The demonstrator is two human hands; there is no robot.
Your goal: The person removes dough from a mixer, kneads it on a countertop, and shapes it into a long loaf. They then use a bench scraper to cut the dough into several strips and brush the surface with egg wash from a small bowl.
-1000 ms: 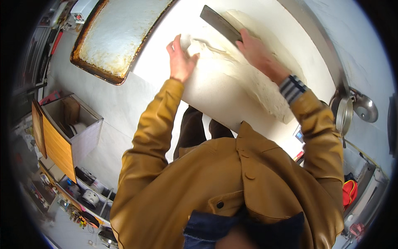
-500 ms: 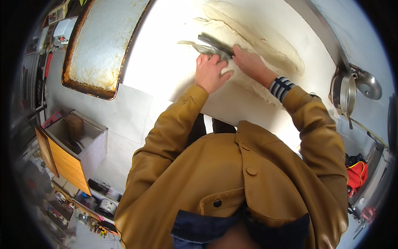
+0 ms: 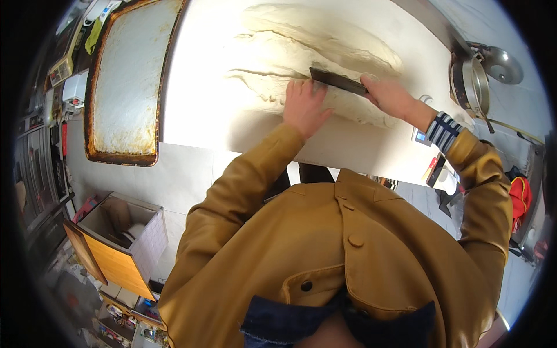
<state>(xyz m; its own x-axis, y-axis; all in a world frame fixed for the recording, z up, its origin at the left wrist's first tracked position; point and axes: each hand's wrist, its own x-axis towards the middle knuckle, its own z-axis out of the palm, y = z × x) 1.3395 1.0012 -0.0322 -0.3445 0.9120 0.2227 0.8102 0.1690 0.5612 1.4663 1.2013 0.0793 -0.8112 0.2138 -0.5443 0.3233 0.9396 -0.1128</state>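
Long slabs of pale dough lie side by side on the white work table. My left hand rests on the nearest slab, fingers stretched forward and thumb apart. Just right of it, my right hand is closed around the handle end of a broad, dark-bladed knife. The blade points left over the dough, and its tip is close to my left fingertips. Whether its edge touches the dough, I cannot tell. My right fingers cover the handle.
A rust-edged baking tray sits to the left. Metal pans are at the right end of the table, and a small device with a display is beside my right wrist. An open wooden-sided box stands lower left.
My right hand has moved right with the knife, and the blade now lies flatter across the view. My left hand has shifted slightly right. The whole view has shifted a little.
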